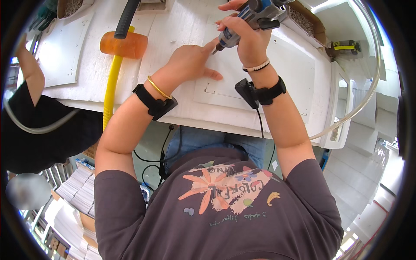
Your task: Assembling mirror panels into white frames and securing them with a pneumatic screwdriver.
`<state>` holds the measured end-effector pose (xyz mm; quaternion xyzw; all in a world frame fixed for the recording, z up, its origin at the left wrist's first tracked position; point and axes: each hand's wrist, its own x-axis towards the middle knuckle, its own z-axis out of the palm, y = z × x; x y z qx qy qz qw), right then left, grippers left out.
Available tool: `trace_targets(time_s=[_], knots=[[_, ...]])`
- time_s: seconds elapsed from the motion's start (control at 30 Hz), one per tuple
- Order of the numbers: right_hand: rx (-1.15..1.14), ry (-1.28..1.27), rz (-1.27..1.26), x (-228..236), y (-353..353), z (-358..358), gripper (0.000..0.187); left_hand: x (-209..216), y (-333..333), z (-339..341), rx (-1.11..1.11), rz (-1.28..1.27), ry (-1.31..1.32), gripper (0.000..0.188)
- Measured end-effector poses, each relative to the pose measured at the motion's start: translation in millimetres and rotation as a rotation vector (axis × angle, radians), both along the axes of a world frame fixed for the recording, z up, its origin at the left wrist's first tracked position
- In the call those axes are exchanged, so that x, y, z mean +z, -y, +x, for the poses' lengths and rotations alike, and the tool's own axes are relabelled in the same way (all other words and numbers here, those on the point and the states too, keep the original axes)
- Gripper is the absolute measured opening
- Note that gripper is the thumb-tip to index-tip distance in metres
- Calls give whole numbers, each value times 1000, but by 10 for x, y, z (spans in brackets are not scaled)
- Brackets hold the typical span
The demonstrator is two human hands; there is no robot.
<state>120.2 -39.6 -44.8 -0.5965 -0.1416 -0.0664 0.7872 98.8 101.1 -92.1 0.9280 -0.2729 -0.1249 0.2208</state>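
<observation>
My right hand (248, 37) is wrapped round a grey and blue power screwdriver (236, 31), tilted so its bit points down to the left. The bit's tip is at a flat white panel (281, 73) lying on the white worktable (173, 102). Beside the tip is my left hand (189, 63), resting on the work with its thumb stretched out and apart from the index finger. That index finger reaches right up to the bit. Whether a screw sits under the tip is too small to tell.
Left of my hands lies a mallet with an orange head (125, 45) and yellow handle; a black tube (127, 19) overlaps it. Boxes of small screws (303, 19) stand at the back. A clear hose (376, 56) curves down the right. Another person's arm (31, 71) is at left.
</observation>
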Motion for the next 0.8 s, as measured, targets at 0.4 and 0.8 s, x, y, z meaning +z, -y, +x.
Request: trace_targets(time_s=[0.4,0.8], knots=[[25,105,119,506,586,-426,28,-50,26,-8,347,-476,-375,46],[-138,384,154,620,1804,-1270,34,389,1293,-425,298,-1206,-1383,29]])
